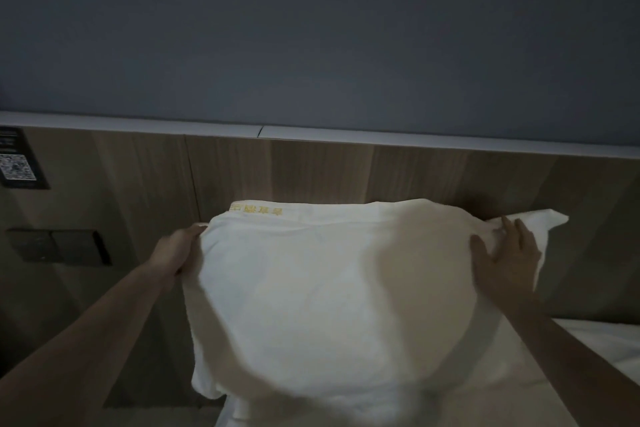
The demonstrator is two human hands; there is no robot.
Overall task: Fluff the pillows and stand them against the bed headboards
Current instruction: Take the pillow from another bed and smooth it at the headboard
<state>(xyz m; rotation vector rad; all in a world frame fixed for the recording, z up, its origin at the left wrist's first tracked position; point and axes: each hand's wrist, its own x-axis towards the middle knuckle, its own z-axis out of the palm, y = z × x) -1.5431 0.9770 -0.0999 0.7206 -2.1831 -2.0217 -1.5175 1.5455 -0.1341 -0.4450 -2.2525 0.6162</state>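
Both bare arms reach up from the lower corners of the frame to a white pillow [311, 291] that fills the centre and lower middle. The left hand [178, 246], left of centre, grips the pillow's upper left edge, fingers curled round the fabric with the fingertips hidden behind it. The right hand [507, 255], right of centre, lies on the pillow's upper right corner with fingers straight and spread, thumb apart, pressing the fabric flat.

The pillow stands upright, its top edge against the wooden headboard [311, 170], its base on the white bed [609, 343] at lower right. Yellow embroidered characters [256, 210] run along its top edge, upside down and too blurred to read.

At far left, a dark sign [17, 159] on the headboard carries a QR code; its text is illegible. Below it sits a dark switch panel [59, 246]. A grey wall [311, 28] fills the upper half.
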